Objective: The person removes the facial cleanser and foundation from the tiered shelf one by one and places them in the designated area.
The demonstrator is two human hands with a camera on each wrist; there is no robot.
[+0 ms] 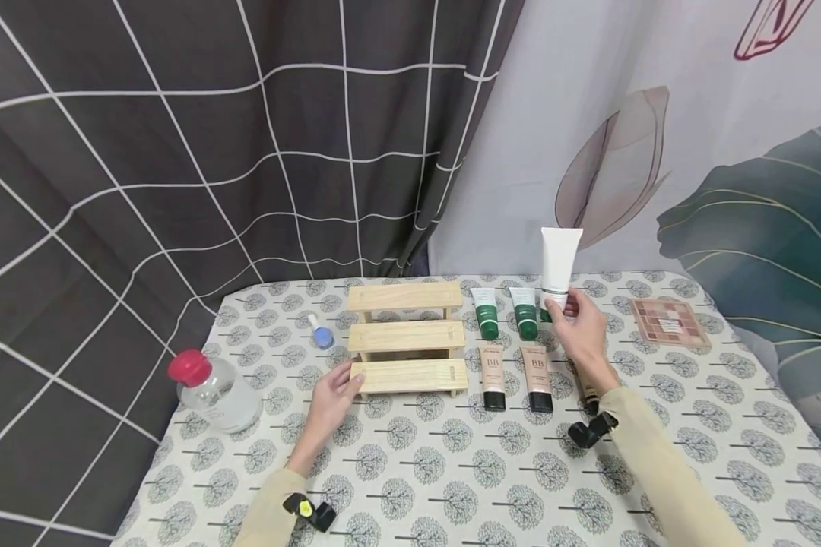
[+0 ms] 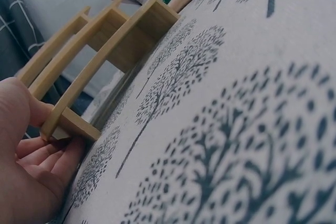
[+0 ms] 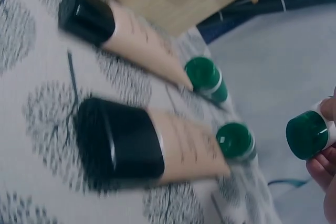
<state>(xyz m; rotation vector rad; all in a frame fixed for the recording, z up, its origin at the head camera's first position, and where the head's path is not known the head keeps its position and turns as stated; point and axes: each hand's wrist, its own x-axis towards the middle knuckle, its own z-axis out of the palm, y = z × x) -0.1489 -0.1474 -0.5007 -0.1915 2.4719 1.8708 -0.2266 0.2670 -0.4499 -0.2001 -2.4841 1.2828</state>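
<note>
My left hand (image 1: 331, 399) grips the left end of the lowest step of a three-tier wooden rack (image 1: 407, 336); the left wrist view shows the thumb above and the fingers beneath the board (image 2: 79, 124). Above the cloth, my right hand (image 1: 581, 334) holds a white squeeze tube (image 1: 559, 258) near its green cap (image 3: 307, 135), cap end down. Two similar green-and-white tubes (image 1: 486, 313) lie to the right of the rack. In front of them are two beige BB cream tubes (image 1: 492, 376) with black caps. Another tube (image 1: 588, 395) is partly hidden under my right forearm.
A clear bottle (image 1: 226, 399) with a red top stands at the left edge. Behind my left hand lies a small blue-and-white item (image 1: 321, 334). A makeup palette (image 1: 670, 322) sits at the right. Curtains (image 1: 301, 152) hang behind the tree-patterned tablecloth (image 1: 451, 471).
</note>
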